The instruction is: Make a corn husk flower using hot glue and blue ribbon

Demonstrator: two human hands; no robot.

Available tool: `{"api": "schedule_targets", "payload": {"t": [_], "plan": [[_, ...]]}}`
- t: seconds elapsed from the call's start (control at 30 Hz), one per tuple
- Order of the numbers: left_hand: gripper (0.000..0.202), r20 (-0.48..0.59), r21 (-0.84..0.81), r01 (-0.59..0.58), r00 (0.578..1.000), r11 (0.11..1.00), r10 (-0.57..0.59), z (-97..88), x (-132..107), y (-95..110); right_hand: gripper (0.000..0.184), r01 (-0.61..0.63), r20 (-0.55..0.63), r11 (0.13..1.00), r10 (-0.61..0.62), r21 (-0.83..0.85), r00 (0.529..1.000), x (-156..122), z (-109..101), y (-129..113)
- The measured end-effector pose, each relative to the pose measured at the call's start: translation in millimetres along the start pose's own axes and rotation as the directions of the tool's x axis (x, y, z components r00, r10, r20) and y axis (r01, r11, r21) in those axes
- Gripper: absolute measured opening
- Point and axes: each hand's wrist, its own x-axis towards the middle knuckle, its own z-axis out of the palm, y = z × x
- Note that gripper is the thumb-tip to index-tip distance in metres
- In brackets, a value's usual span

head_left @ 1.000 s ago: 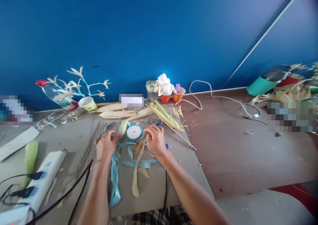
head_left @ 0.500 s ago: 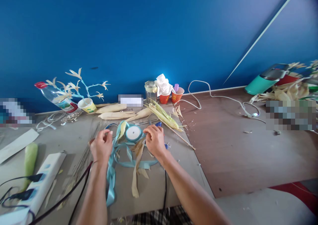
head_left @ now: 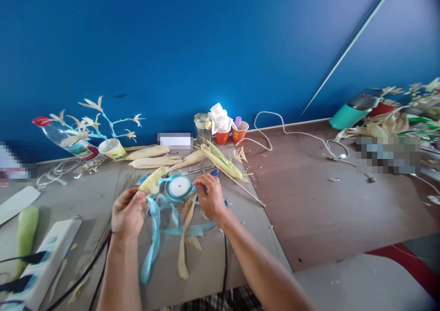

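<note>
My left hand is closed, thumb and fingers pinching a pale yellow corn husk strip that points up and to the right. Light blue ribbon hangs and curls just right of that hand, partly along the husk. My right hand has its fingers bent together at the right side of the ribbon spool, which lies on the table. Whatever is between those fingertips is hidden. A dry brown husk piece lies below the spool. Something blue shows behind my right hand, mostly covered.
Several husks and a green-yellow husk bundle lie behind. A cup holds a blue branch with pale flowers. A bottle leans nearby. A power strip with cables lies at left, a teal container at far right.
The pale husk strip, lying by the spool before, is now lifted in my left hand. My right hand stays beside the spool. The view has turned slightly right.
</note>
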Motion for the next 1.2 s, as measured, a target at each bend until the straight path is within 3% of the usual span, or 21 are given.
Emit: {"api": "schedule_targets", "payload": {"t": [0.03,0.1,0.2,0.4,0.47,0.57,0.67,0.83,1.2], "plan": [[0.03,0.045,-0.248,0.064,0.998,0.967,-0.054,-1.4,-0.9,1.1,0.025,0.002,0.007,0.997,-0.003,0.074,1.0,0.3,-1.1,-2.5],[0.027,0.107,-0.418,0.163,0.986,0.894,-0.13,1.3,-3.2,1.8,0.021,0.01,0.064,0.975,-0.025,0.22,0.998,0.1,-3.1,-8.6],[0.025,0.216,-0.245,0.245,0.957,0.938,-0.194,15.9,-8.3,2.6,0.012,-0.078,0.211,0.929,-0.001,0.363,0.977,-1.9,-2.8,-15.6],[0.024,0.505,-0.068,0.102,0.861,0.993,-0.054,41.9,-18.7,12.7,0.025,-0.347,0.254,0.792,0.249,0.502,0.935,-2.2,10.3,-8.7],[0.024,0.534,-0.045,0.062,0.845,0.997,-0.029,43.2,-20.4,15.3,0.026,-0.423,0.314,0.704,0.289,0.571,0.904,-0.1,11.6,-6.1],[0.024,0.472,-0.031,0.048,0.881,0.998,-0.028,40.9,-20.8,15.2,0.025,-0.49,0.41,0.629,0.283,0.603,0.867,2.1,9.5,-6.2],[0.025,0.388,-0.014,0.05,0.921,0.999,-0.041,37.7,-19.9,12.3,0.023,-0.478,0.392,0.682,0.293,0.553,0.872,1.6,7.1,-8.8],[0.025,0.335,0.01,0.036,0.942,0.999,-0.037,35.9,-18.2,8.5,0.015,-0.352,0.282,0.838,0.248,0.418,0.927,0.2,5.4,-13.7],[0.022,0.378,0.067,-0.078,0.925,0.995,0.047,36.1,-20.1,9.6,0.011,-0.346,0.25,0.895,0.28,0.281,0.927,-0.5,6.9,-8.5]]}}
